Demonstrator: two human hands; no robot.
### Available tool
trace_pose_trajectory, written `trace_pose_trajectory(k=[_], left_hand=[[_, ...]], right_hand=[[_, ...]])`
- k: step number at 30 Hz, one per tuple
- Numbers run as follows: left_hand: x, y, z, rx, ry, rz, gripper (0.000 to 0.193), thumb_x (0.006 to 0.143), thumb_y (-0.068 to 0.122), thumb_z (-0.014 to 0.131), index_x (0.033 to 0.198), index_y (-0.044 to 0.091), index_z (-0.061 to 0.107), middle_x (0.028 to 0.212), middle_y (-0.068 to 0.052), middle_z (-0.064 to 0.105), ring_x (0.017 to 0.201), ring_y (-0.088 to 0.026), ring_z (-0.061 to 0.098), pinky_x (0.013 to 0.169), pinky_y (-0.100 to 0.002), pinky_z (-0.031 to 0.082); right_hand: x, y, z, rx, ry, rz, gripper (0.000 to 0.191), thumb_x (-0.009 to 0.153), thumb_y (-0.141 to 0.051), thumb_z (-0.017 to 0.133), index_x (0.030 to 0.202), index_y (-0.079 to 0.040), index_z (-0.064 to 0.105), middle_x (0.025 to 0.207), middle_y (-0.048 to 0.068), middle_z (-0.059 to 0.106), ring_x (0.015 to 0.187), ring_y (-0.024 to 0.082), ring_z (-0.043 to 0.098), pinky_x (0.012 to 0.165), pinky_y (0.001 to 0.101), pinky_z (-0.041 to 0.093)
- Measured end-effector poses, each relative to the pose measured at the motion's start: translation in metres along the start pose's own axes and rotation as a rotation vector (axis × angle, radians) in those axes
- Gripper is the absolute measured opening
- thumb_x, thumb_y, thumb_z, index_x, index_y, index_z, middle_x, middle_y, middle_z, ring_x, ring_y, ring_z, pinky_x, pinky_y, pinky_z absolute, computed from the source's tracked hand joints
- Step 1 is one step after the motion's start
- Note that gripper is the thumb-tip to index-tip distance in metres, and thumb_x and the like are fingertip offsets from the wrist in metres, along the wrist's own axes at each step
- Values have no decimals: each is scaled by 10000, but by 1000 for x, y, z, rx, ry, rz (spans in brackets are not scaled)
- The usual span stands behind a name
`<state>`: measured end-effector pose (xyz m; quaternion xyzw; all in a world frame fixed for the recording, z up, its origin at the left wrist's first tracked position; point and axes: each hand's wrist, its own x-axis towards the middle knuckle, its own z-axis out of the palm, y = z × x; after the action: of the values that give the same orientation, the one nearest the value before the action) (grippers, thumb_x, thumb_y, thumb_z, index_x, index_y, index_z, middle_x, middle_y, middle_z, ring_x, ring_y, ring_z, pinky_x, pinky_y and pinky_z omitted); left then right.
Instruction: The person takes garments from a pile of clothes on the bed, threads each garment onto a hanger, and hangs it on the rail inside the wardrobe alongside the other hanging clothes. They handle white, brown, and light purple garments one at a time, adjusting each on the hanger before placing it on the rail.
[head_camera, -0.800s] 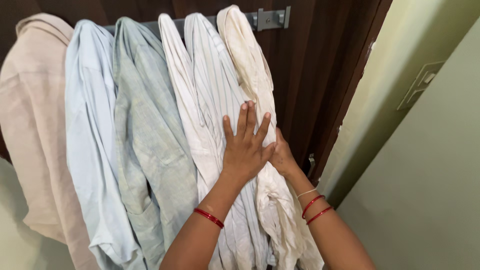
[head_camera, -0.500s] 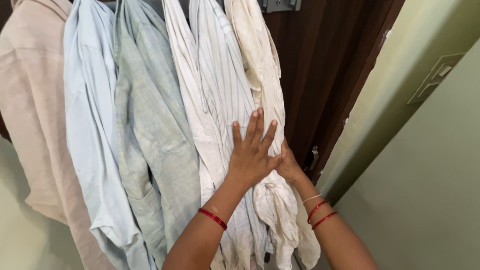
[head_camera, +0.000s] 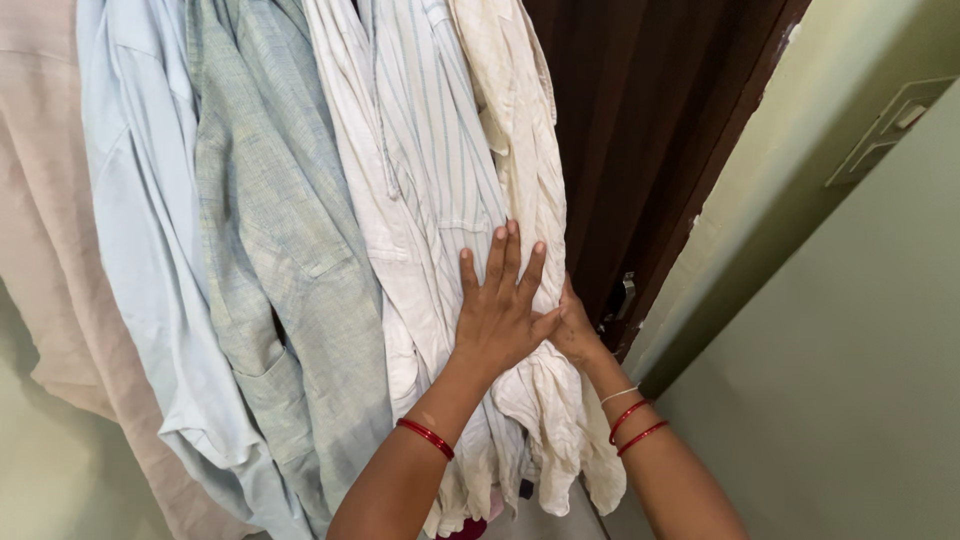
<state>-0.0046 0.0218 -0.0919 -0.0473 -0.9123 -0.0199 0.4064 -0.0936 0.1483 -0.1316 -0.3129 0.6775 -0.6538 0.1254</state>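
Several shirts hang side by side on a dark brown door (head_camera: 640, 120). My left hand (head_camera: 500, 305) lies flat, fingers spread, on the striped white shirt (head_camera: 440, 170) and the cream shirt (head_camera: 520, 170) beside it. My right hand (head_camera: 575, 330) reaches in behind the cream shirt's right edge, its fingers hidden in the cloth. Both wrists wear red bangles.
Further left hang a plain white shirt (head_camera: 350, 150), a grey-green shirt (head_camera: 280, 250), a light blue shirt (head_camera: 140, 220) and a pale pink garment (head_camera: 40, 250). A pale green wall (head_camera: 850, 350) stands close on the right, with a switch plate (head_camera: 885, 125).
The view has tilted down, so the hook rail at the top is out of sight. Both hands have slid a little lower on the shirts.
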Motion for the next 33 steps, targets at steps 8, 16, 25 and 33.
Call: trace_pose_trajectory(k=[8, 16, 25, 33], left_hand=[[-12, 7, 17, 34, -2, -11, 985, 926, 616, 593, 1657, 108, 170, 1691, -281, 171, 1595, -374, 114, 1218, -658, -46], [-28, 12, 34, 18, 19, 11, 975, 931, 621, 600, 1652, 103, 195, 1668, -322, 209, 1586, -412, 130, 1228, -642, -28], [-61, 6, 62, 157, 22, 177, 771, 1054, 555, 553, 1654, 140, 304, 1694, -226, 213, 1599, -371, 103, 1254, -621, -3], [-79, 6, 78, 279, 18, 242, 635, 1059, 386, 555, 1640, 211, 368, 1709, -127, 228, 1599, -347, 110, 1258, -615, -28]], right_hand=[[-7, 25, -6, 2, -12, -94, 933, 849, -4, 742, 1610, -77, 207, 1614, 106, 379, 1448, 202, 399, 1172, 361, 386], [-18, 41, -6, 104, -5, 49, 897, 850, -55, 696, 1589, -110, 189, 1590, 41, 336, 1411, 169, 383, 1070, 397, 481], [-61, 91, 11, -680, 208, -259, 965, 888, -315, 727, 1535, 114, 154, 1563, 319, 271, 1436, 484, 323, 1171, 559, 307], [-82, 117, 21, -845, 252, -630, 910, 988, -251, 667, 1619, -11, 57, 1657, 346, 122, 1542, 557, 166, 1219, 654, 220]])
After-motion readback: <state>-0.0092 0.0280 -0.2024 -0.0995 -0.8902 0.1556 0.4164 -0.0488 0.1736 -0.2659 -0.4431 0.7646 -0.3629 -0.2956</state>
